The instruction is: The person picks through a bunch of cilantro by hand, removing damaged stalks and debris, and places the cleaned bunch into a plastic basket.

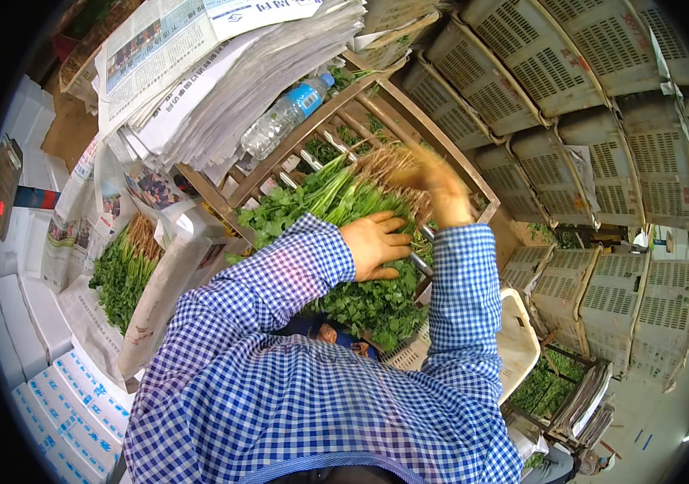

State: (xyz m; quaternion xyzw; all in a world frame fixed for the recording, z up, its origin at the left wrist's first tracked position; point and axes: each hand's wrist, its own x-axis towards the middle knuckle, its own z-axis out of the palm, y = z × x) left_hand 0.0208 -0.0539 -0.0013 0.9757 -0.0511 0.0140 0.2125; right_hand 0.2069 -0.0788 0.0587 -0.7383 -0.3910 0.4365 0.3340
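A pile of leafy green coriander (pixel 385 310) with pale stems and brown roots lies on a metal-barred rack (pixel 429 121) in front of me. My left hand (pixel 377 246) rests flat on the stems with its fingers spread. My right hand (pixel 441 187) is at the root end of the pile, smeared by motion. Its fingers cannot be made out, nor whether they hold any roots. Some loose greens show between the bars beyond the pile.
A thick newspaper stack (pixel 223 97) and a clear water bottle (pixel 288 117) lie beyond the rack's left side. At left, a paper-lined crate (pixel 159 298) holds more coriander (pixel 127 266), near a digital scale display (pixel 3 187). Stacked plastic crates (pixel 586 153) stand at right.
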